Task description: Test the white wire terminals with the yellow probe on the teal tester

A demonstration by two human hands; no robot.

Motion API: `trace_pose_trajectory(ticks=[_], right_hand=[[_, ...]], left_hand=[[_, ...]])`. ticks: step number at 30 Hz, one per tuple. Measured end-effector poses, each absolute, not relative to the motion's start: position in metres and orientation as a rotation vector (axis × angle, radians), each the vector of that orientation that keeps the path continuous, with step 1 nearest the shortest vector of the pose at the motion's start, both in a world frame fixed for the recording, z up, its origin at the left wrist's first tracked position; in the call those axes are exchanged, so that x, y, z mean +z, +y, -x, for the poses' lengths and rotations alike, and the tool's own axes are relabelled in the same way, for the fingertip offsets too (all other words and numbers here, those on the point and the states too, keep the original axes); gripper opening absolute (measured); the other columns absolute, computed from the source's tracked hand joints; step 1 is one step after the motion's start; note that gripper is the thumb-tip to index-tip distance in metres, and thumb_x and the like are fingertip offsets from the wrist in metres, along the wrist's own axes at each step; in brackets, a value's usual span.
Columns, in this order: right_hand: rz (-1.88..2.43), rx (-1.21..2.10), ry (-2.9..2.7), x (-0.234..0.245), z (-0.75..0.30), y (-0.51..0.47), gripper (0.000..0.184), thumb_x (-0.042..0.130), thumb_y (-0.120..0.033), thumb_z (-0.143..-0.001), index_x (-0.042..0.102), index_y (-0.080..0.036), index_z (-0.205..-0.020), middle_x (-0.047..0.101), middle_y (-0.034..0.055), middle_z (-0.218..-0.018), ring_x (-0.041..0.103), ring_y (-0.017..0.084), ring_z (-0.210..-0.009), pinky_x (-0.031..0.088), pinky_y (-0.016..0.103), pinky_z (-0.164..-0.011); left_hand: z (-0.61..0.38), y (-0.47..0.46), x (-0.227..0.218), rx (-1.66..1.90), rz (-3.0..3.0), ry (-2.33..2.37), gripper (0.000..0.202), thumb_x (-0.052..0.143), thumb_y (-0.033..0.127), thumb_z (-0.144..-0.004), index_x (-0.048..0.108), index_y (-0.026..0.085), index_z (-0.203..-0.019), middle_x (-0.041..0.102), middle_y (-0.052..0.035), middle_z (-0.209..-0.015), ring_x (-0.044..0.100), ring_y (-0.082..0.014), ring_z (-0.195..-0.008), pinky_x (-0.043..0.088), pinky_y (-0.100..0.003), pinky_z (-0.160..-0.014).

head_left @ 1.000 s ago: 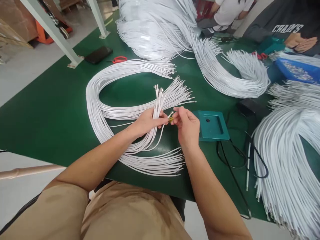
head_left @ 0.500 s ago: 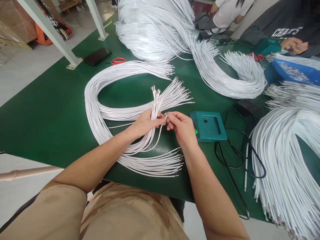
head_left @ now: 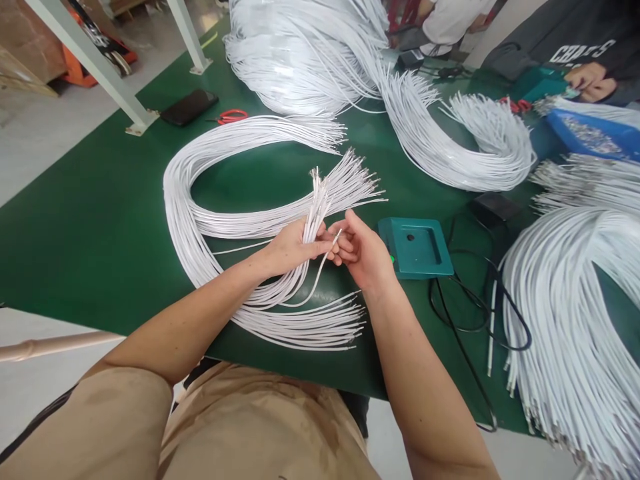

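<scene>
My left hand (head_left: 295,247) is closed around a bunch of white wires (head_left: 316,207), whose bare ends point up and away from me. One single wire (head_left: 320,272) stands apart from the bunch, its tip between my two hands. My right hand (head_left: 364,250) is beside that tip with thumb and fingers apart; its fingertips come close to the left hand's, and I cannot tell whether they touch the wire. More white wires (head_left: 175,193) curve across the table around my left hand, with ends fanned out above and below it.
Right of my hands sits a teal device (head_left: 417,248) with a black cable (head_left: 463,327). A large wire pile (head_left: 570,320) lies at the right, another (head_left: 305,60) at the back. Red scissors (head_left: 233,117), a phone (head_left: 190,107), a blue bin (head_left: 595,137) and a co-worker's hands (head_left: 593,81) are farther off.
My right thumb and fingers have parted from their pinch on the single wire's tip. That tip now slants up between my hands. The view has shifted slightly.
</scene>
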State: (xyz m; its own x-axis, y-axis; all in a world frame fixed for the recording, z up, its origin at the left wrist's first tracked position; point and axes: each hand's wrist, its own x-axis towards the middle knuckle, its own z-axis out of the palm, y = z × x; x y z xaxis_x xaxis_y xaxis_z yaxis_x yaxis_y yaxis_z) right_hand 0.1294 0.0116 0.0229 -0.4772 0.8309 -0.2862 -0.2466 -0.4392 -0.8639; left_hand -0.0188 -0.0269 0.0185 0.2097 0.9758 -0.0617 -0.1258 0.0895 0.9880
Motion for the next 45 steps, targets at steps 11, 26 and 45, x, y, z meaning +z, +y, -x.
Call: trace_pose_trajectory(ticks=[11, 26, 45], right_hand=[[0.901, 2.061, -1.070, 0.029, -0.136, 0.013, 0.035, 0.071, -0.044, -0.075, 0.058, -0.017, -0.058, 0.045, -0.0049, -0.050, 0.040, 0.006, -0.046, 0.043, 0.021, -0.049], [1.078, 1.762, -1.204, 0.035, -0.136, 0.011, 0.019, 0.074, -0.030, -0.068, 0.073, -0.015, -0.079, 0.066, -0.0001, -0.064, 0.056, 0.009, -0.056, 0.051, 0.026, -0.063], [1.007, 1.705, -1.477, 0.033, -0.135, 0.012, 0.020, 0.063, -0.025, -0.071, 0.072, -0.016, -0.086, 0.064, 0.0003, -0.068, 0.056, 0.013, -0.067, 0.046, 0.028, -0.068]], left_hand=[[0.025, -0.026, 0.020, 1.040, -1.234, 1.146, 0.021, 0.065, 0.022, -0.077, 0.046, 0.016, -0.076, 0.062, 0.0007, -0.069, 0.062, -0.0113, -0.068, 0.045, -0.023, -0.062], [0.031, -0.025, 0.023, 1.027, -1.219, 1.159, 0.022, 0.070, 0.027, -0.072, 0.053, 0.015, -0.079, 0.064, -0.0007, -0.076, 0.058, -0.0104, -0.068, 0.046, -0.025, -0.066], [0.034, -0.024, 0.021, 1.108, -1.175, 1.134, 0.028, 0.071, 0.026, -0.073, 0.045, 0.017, -0.074, 0.062, 0.0006, -0.068, 0.062, -0.0119, -0.065, 0.043, -0.022, -0.057]])
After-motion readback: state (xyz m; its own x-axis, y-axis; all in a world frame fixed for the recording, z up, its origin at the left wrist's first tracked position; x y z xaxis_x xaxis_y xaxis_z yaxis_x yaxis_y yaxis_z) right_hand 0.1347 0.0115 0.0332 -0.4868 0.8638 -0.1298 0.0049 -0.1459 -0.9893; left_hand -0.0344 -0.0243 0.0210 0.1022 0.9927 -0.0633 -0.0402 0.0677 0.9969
